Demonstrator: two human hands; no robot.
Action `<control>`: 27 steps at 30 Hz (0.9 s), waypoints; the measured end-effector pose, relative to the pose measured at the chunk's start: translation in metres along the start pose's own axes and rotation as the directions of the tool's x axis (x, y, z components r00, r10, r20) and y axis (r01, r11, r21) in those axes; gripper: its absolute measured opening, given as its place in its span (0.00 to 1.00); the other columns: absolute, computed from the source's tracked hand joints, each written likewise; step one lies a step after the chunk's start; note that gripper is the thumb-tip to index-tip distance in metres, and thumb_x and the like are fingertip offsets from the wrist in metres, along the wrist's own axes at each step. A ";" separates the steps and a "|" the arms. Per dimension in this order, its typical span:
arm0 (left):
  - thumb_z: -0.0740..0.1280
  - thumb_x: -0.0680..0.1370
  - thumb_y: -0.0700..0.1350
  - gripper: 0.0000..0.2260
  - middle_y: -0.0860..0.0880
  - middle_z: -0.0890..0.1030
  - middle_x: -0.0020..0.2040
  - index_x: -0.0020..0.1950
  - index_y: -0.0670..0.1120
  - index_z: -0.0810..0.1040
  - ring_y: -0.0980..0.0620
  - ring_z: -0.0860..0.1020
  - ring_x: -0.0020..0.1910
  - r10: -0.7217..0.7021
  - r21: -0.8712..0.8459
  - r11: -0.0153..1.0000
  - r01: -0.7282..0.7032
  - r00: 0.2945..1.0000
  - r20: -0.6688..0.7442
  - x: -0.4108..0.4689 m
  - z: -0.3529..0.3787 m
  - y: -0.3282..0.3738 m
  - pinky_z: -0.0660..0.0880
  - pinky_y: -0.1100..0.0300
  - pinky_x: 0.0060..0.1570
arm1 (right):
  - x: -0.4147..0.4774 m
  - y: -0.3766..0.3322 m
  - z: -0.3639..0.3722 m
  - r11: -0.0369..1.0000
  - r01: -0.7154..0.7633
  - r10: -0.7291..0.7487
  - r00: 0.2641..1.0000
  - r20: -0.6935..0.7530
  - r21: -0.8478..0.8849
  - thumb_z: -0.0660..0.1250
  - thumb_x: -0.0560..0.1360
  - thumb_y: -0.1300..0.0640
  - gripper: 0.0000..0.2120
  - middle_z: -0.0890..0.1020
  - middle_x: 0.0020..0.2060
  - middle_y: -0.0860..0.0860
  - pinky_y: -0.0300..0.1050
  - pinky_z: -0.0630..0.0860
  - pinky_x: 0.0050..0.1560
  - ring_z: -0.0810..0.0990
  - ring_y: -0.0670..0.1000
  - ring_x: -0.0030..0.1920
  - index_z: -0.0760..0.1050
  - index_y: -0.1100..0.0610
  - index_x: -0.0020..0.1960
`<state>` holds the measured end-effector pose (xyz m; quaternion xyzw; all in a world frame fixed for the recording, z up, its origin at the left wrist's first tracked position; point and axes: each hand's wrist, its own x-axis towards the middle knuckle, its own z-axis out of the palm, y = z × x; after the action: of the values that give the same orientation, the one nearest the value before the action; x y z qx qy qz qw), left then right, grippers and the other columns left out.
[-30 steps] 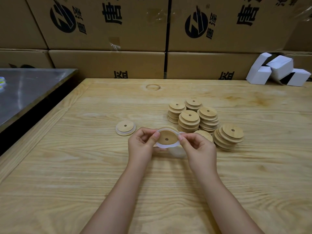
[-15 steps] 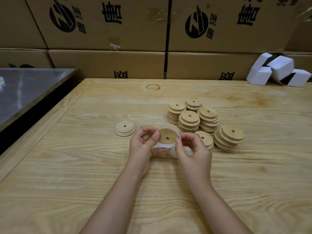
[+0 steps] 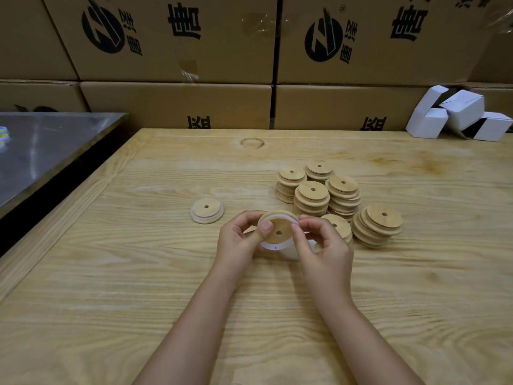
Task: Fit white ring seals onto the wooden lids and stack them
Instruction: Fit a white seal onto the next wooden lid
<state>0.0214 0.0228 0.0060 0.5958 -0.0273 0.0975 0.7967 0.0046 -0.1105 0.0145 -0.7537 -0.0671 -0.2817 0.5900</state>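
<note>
Just above the middle of the wooden table [image 3: 111, 273], both hands hold one wooden lid [image 3: 279, 230] off the surface, its face tilted toward the camera w/ a small hole at the centre. The L hand [image 3: 238, 237] grips the lid's left edge: thumb pressed on the face, other fingers curled round behind. The R hand [image 3: 324, 245] pinches the right edge btwn thumb & forefinger, the rest of its fingers loosely curled. A white ring seal [image 3: 273, 247] runs round the lid, showing along the top, left & bottom rim; the right part is hidden by fingers, so can't tell if it sits evenly all round. More white stuff [image 3: 291, 254] shows just below the lid, partly under the R hand; can't tell what it is. Left of the hands, apart from them, a finished lid [image 3: 206, 211] w/ a white band round it lies flat on the table. Behind & right of the hands sit the lid stacks: four upright stacks [image 3: 312, 197] close together, a short stack [image 3: 337, 226] just behind the R hand & partly hidden, and a slumped stack [image 3: 379, 227] leaning at the far right. Printed cardboard boxes [image 3: 177, 104] line the back, small white boxes [image 3: 458, 115] sit at the back right corner, and a metal surface [image 3: 41, 151] lies off to the left.
</note>
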 end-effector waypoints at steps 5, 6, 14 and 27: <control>0.71 0.65 0.44 0.10 0.54 0.83 0.39 0.45 0.47 0.80 0.56 0.81 0.38 -0.011 -0.036 0.999 0.011 1.000 -0.012 0.001 -0.001 0.000 0.77 0.63 0.35 | 0.001 0.002 0.000 0.994 -0.071 0.069 0.997 0.031 0.080 0.71 0.72 0.62 0.09 0.83 0.40 0.41 0.33 0.74 0.48 0.80 0.39 0.45 0.77 0.49 0.39; 0.71 0.65 0.44 0.10 0.54 0.83 0.40 0.46 0.46 0.80 0.56 0.81 0.39 -0.017 -0.053 0.998 0.016 1.000 -0.018 0.002 -0.001 0.000 0.78 0.63 0.35 | 0.002 0.002 0.001 0.988 -0.098 0.094 0.995 0.035 0.117 0.71 0.72 0.63 0.09 0.83 0.39 0.41 0.32 0.74 0.47 0.80 0.39 0.44 0.78 0.50 0.39; 0.68 0.68 0.42 0.12 0.44 0.80 0.47 0.50 0.42 0.78 0.54 0.82 0.42 -0.066 -0.188 0.980 0.060 0.997 -0.028 0.002 0.000 0.002 0.79 0.59 0.35 | 0.008 0.000 0.002 0.958 -0.173 0.154 0.983 0.100 0.228 0.71 0.71 0.65 0.09 0.84 0.38 0.44 0.32 0.75 0.45 0.82 0.42 0.43 0.79 0.53 0.37; 0.68 0.70 0.42 0.12 0.44 0.81 0.45 0.52 0.43 0.74 0.49 0.82 0.42 -0.096 -0.216 0.971 0.102 0.995 0.038 0.002 -0.001 0.001 0.80 0.54 0.36 | 0.004 -0.001 0.002 0.985 -0.134 0.127 0.990 0.069 0.111 0.71 0.72 0.60 0.09 0.82 0.37 0.42 0.39 0.77 0.46 0.80 0.42 0.41 0.77 0.47 0.41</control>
<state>0.0227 0.0238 0.0067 0.5067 -0.0190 0.0460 0.8607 0.0080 -0.1095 0.0165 -0.7295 -0.0519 -0.2148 0.6473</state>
